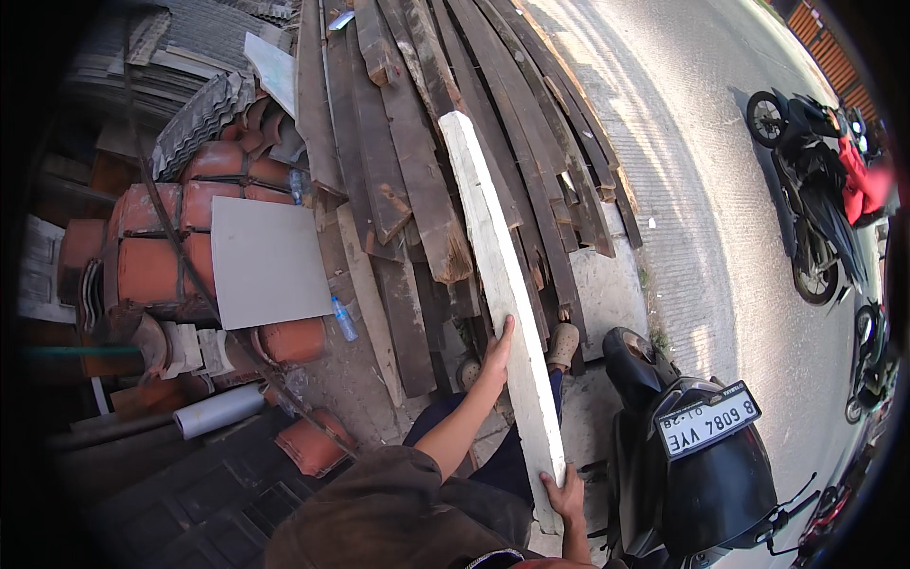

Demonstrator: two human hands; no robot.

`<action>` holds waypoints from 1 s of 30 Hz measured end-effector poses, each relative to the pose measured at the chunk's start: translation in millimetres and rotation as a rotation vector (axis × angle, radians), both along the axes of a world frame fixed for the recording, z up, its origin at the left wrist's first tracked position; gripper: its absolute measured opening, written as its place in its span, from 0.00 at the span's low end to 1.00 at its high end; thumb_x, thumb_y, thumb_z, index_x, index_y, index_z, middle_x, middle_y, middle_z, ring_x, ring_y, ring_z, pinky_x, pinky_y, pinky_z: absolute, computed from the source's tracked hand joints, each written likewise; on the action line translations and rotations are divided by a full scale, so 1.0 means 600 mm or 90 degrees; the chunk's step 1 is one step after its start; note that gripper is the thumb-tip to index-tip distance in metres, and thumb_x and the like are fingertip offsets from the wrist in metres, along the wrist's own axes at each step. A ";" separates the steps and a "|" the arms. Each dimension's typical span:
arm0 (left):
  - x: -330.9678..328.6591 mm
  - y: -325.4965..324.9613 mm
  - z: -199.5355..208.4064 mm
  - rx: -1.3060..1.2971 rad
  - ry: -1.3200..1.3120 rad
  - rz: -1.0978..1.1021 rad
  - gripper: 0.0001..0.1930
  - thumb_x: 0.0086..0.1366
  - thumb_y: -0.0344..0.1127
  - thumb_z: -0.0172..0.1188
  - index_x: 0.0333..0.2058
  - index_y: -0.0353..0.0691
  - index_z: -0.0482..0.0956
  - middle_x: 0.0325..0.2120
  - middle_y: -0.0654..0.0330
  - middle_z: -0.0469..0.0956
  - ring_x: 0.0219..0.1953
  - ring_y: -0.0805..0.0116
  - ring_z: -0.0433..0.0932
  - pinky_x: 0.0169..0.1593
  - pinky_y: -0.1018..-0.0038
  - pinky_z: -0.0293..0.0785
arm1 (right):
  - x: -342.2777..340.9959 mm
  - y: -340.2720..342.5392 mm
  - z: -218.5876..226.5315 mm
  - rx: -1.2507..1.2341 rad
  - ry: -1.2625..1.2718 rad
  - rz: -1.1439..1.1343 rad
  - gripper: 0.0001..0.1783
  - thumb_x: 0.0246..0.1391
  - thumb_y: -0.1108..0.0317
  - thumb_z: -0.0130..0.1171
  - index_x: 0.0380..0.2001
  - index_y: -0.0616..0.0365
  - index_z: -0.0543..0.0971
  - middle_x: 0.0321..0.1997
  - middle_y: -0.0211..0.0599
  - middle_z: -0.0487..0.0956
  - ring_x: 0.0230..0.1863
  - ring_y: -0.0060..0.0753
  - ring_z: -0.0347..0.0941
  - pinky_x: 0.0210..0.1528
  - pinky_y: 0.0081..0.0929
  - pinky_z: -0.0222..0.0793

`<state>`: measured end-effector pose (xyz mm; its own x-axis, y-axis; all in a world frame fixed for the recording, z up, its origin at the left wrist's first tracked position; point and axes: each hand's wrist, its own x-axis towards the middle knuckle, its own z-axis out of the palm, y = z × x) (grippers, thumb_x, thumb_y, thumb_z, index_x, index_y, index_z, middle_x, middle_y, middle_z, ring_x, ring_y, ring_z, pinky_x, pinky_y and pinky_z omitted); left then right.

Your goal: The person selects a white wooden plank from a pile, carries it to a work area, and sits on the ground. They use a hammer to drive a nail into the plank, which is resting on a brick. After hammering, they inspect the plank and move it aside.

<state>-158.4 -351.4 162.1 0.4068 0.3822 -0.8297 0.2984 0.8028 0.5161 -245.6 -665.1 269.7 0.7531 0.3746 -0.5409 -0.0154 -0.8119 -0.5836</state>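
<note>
A long white-painted wooden plank (pixel 503 261) slants across the middle, from near my body up over a pile of dark wooden beams (pixel 408 156). My left hand (pixel 498 356) grips it around mid-length, thumb on the upper face. Closer to me, my right hand (pixel 566 495) holds the plank near its lower end, with the thumb on one side and the fingers on the other. The far end lies over the beams in view; I cannot tell whether it touches them.
Close on the right stands a parked black scooter (pixel 706 493). Stacked orange roof tiles (pixel 152 256), a pale flat sheet (pixel 270 261), a grey pipe (pixel 220 411) and a plastic bottle (pixel 343 318) lie at left. Along the road (pixel 687 171), a person in red (pixel 864 180) is by a motorcycle (pixel 817 223).
</note>
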 end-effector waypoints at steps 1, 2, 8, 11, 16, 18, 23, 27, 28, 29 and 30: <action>-0.005 -0.022 0.020 0.001 -0.032 0.013 0.57 0.51 0.73 0.62 0.62 0.26 0.60 0.61 0.44 0.64 0.63 0.53 0.65 0.62 0.60 0.64 | -0.007 -0.023 0.014 0.007 0.023 -0.005 0.28 0.51 0.48 0.65 0.37 0.66 0.72 0.29 0.61 0.78 0.35 0.64 0.77 0.35 0.47 0.71; -0.009 -0.041 0.040 0.034 -0.025 0.019 0.54 0.52 0.72 0.63 0.59 0.24 0.65 0.57 0.44 0.69 0.59 0.54 0.69 0.59 0.63 0.68 | -0.012 -0.043 0.026 0.000 0.048 -0.018 0.29 0.51 0.48 0.64 0.38 0.66 0.72 0.31 0.62 0.78 0.37 0.64 0.77 0.37 0.46 0.71; -0.115 -0.165 0.115 0.187 -0.028 0.044 0.43 0.58 0.64 0.63 0.55 0.25 0.71 0.52 0.46 0.76 0.55 0.59 0.74 0.56 0.69 0.69 | -0.110 -0.151 0.119 -0.162 0.157 0.018 0.38 0.51 0.40 0.61 0.49 0.68 0.73 0.44 0.66 0.78 0.51 0.63 0.75 0.51 0.46 0.69; -0.172 -0.173 0.193 -0.005 0.000 -0.104 0.44 0.61 0.62 0.61 0.60 0.25 0.64 0.59 0.48 0.69 0.62 0.61 0.67 0.63 0.69 0.62 | -0.163 -0.194 0.160 -0.162 0.248 -0.022 0.41 0.50 0.36 0.59 0.47 0.69 0.76 0.45 0.66 0.78 0.52 0.62 0.74 0.53 0.45 0.69; -0.227 -0.156 0.200 -0.025 -0.047 -0.177 0.48 0.62 0.62 0.60 0.65 0.26 0.55 0.65 0.49 0.61 0.65 0.61 0.61 0.66 0.68 0.57 | -0.221 -0.190 0.204 -0.162 0.171 -0.050 0.41 0.50 0.37 0.60 0.48 0.70 0.75 0.46 0.67 0.77 0.53 0.63 0.74 0.54 0.45 0.69; -0.248 -0.140 0.186 -0.021 -0.060 -0.155 0.49 0.61 0.66 0.58 0.65 0.27 0.55 0.63 0.49 0.63 0.63 0.60 0.64 0.63 0.67 0.60 | -0.229 -0.163 0.226 -0.193 0.135 -0.048 0.36 0.53 0.39 0.57 0.43 0.67 0.77 0.42 0.65 0.78 0.48 0.63 0.75 0.50 0.46 0.68; -0.236 -0.022 0.152 -0.113 0.009 -0.020 0.58 0.55 0.78 0.50 0.66 0.31 0.52 0.62 0.45 0.63 0.64 0.54 0.64 0.65 0.60 0.58 | -0.242 -0.157 0.234 -0.223 0.092 -0.066 0.39 0.50 0.35 0.59 0.41 0.68 0.76 0.40 0.64 0.79 0.47 0.63 0.76 0.49 0.49 0.69; -0.152 0.089 0.122 -0.010 -0.060 -0.031 0.63 0.53 0.83 0.45 0.68 0.29 0.46 0.65 0.41 0.57 0.66 0.50 0.60 0.68 0.58 0.52 | -0.240 -0.146 0.259 -0.218 0.088 -0.108 0.37 0.51 0.38 0.58 0.40 0.69 0.77 0.39 0.67 0.78 0.46 0.63 0.75 0.48 0.47 0.69; -0.128 0.113 0.113 0.012 -0.113 -0.004 0.62 0.53 0.81 0.47 0.68 0.28 0.46 0.66 0.41 0.56 0.66 0.50 0.59 0.68 0.57 0.53 | -0.236 -0.140 0.261 -0.197 0.097 -0.090 0.38 0.51 0.36 0.59 0.40 0.69 0.77 0.38 0.66 0.79 0.45 0.63 0.76 0.47 0.48 0.69; -0.108 0.122 0.114 0.035 -0.095 -0.018 0.62 0.54 0.80 0.49 0.67 0.27 0.46 0.66 0.41 0.55 0.67 0.50 0.59 0.68 0.57 0.55 | -0.233 -0.138 0.262 -0.180 0.103 -0.074 0.39 0.50 0.35 0.59 0.39 0.69 0.77 0.36 0.66 0.79 0.44 0.62 0.77 0.46 0.49 0.70; -0.081 0.128 0.119 0.057 -0.081 -0.037 0.62 0.54 0.78 0.51 0.67 0.26 0.46 0.66 0.41 0.54 0.67 0.50 0.59 0.67 0.57 0.57 | -0.241 -0.142 0.251 -0.164 0.077 -0.076 0.39 0.50 0.35 0.59 0.38 0.70 0.78 0.33 0.65 0.79 0.41 0.62 0.78 0.45 0.48 0.70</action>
